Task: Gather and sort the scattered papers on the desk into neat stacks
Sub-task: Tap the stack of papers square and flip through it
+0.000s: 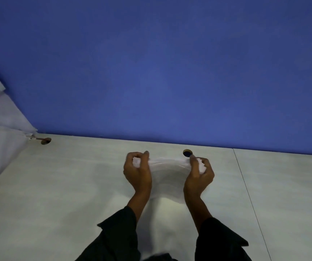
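Observation:
A bundle of white papers (169, 167) stands on edge on the pale desk (57, 185), bowed between my two hands. My left hand (137, 171) grips its left end, fingers curled over the top. At the right end, my right hand (198, 174) holds the bundle the same way, thumb on the near side. The sheets' top edges look fanned and slightly uneven. The lower part of the bundle blends into the desk and is hard to make out.
A blue wall (151, 72) rises directly behind the desk. A round cable hole (187, 153) sits just behind my right hand, another (46, 141) at the far left. A white panel (0, 129) slants along the left edge. A seam (249, 194) crosses the desk at right.

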Action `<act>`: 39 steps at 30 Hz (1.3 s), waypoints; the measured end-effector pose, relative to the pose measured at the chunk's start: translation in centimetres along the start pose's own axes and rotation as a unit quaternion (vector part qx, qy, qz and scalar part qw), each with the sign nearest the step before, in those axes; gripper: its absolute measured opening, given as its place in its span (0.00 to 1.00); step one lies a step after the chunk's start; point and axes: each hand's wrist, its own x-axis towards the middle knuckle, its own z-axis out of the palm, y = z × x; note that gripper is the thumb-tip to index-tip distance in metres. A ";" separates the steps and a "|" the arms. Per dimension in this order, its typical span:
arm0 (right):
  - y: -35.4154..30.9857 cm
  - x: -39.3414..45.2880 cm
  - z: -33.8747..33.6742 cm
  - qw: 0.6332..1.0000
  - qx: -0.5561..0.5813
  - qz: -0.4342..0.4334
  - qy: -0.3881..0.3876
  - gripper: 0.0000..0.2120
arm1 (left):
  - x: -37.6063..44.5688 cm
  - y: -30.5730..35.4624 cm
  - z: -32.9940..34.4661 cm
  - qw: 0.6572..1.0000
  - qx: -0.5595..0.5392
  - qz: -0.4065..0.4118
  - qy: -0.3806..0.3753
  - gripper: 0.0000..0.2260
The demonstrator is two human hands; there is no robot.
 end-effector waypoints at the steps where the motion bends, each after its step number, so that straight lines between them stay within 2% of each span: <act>1: -0.1 -0.1 0.2 1.000 0.000 -0.006 -0.006 0.17 | -0.3 0.0 0.1 1.000 0.009 0.003 -0.016 0.06; 4: 0.3 0.1 0.6 1.000 0.007 0.007 0.018 0.18 | 0.3 -0.3 0.4 1.000 0.004 -0.015 0.005 0.10; 7: 0.4 0.0 1.1 1.000 0.002 0.030 0.010 0.16 | 0.8 -0.2 0.4 0.999 0.003 -0.031 -0.003 0.11; 14: 0.5 0.2 1.4 0.998 -0.028 0.044 0.027 0.13 | 0.6 0.4 1.0 1.000 0.010 -0.030 0.005 0.08; 18: -0.3 0.4 1.4 0.998 -0.051 0.039 0.021 0.06 | 0.8 0.2 0.6 0.999 0.027 -0.020 -0.001 0.06; 23: -0.5 0.1 1.3 0.997 -0.068 0.026 0.010 0.05 | 0.8 0.0 0.7 0.999 0.029 -0.017 -0.006 0.06; 26: -0.3 -0.1 1.3 0.997 -0.069 0.036 0.020 0.06 | 0.5 -0.2 0.6 0.999 0.023 -0.042 0.009 0.05; 39: -0.7 -0.3 1.1 0.997 -0.063 0.037 0.008 0.05 | 0.3 0.0 -0.4 1.000 0.022 -0.019 -0.004 0.04</act>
